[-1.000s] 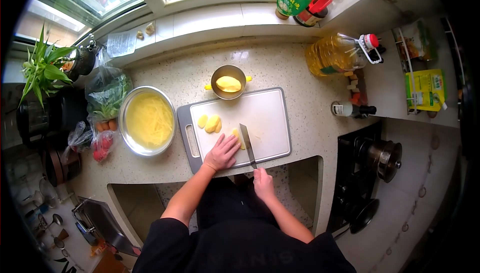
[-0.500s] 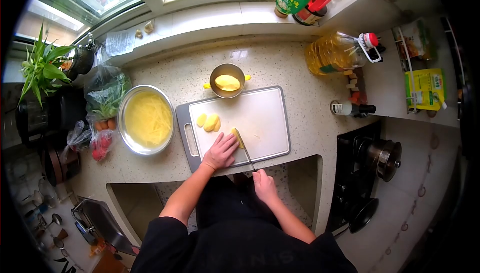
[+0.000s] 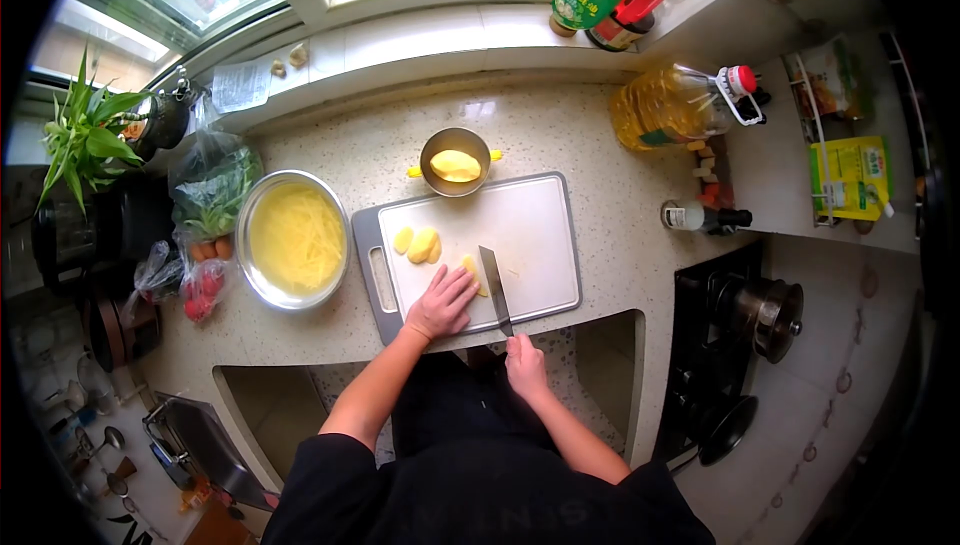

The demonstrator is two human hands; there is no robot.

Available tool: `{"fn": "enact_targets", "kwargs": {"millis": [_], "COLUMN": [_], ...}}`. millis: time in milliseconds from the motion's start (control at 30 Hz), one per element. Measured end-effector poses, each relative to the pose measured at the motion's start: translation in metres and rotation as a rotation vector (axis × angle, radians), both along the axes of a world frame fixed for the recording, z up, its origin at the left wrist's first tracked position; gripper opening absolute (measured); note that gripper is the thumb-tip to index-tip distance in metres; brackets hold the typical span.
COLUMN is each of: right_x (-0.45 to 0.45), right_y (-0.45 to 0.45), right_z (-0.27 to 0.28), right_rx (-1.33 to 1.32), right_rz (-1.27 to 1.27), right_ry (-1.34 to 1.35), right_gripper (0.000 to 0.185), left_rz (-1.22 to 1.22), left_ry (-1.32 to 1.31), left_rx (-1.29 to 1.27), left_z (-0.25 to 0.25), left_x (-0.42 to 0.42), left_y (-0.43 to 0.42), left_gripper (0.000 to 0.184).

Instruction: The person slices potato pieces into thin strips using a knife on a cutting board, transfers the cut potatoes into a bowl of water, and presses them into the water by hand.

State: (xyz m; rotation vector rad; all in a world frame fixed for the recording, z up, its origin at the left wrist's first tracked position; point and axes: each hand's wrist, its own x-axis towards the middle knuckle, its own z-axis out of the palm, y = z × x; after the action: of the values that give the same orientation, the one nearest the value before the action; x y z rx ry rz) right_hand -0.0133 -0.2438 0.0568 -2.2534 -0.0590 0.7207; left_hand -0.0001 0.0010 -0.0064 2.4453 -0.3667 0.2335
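My right hand (image 3: 525, 365) is closed around the handle of a kitchen knife (image 3: 495, 285), its broad blade tilted flat side up over the white cutting board (image 3: 545, 245). With fingers bent and fingertips down, my left hand (image 3: 443, 303) holds a piece of yellow potato (image 3: 470, 265) against the board, just left of the blade. Most of that piece is hidden under the fingers. More potato slices (image 3: 424, 245) lie near the board's grey handle end. Behind the board, a small metal pot (image 3: 429, 167) with yellow handles contains a peeled potato (image 3: 456, 165).
Left of the board stands a metal bowl (image 3: 343, 263) of potato shreds (image 3: 295, 235) in liquid. Bagged greens (image 3: 215, 195) lie beyond it. At the right are an oil jug (image 3: 665, 108), a dark bottle (image 3: 700, 217) and a stove (image 3: 705, 315) with a pot (image 3: 768, 310).
The knife has moved slightly right, away from the potato piece, and its blade has turned so the flat side shows. My left hand has stayed in place.
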Motion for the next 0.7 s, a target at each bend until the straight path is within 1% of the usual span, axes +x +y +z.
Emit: {"fn": "enact_targets", "kwargs": {"millis": [167,267,367,700], "right_x": [0.002,0.002,0.006,0.003], "right_y": [-0.008,-0.009,-0.008,-0.007], "right_z": [0.015,0.021,0.029,0.029], "right_rx": [0.045,0.019,-0.006,-0.038], "right_rz": [0.044,0.071,0.047,0.073], "right_ry": [-0.03,-0.014,0.11,0.036], "right_gripper": [0.04,0.039,0.036,0.036], "left_rz": [0.007,0.0,-0.003,0.002], "left_ry": [-0.029,-0.012,-0.01,0.003], "left_rx": [0.008,-0.006,0.003,-0.008], "left_z": [-0.004,0.001,0.002,0.005], "left_x": [-0.001,0.0,0.0,0.002], "left_y": [-0.001,0.0,0.0,0.0], "left_gripper": [0.067,0.065,0.064,0.062]}}
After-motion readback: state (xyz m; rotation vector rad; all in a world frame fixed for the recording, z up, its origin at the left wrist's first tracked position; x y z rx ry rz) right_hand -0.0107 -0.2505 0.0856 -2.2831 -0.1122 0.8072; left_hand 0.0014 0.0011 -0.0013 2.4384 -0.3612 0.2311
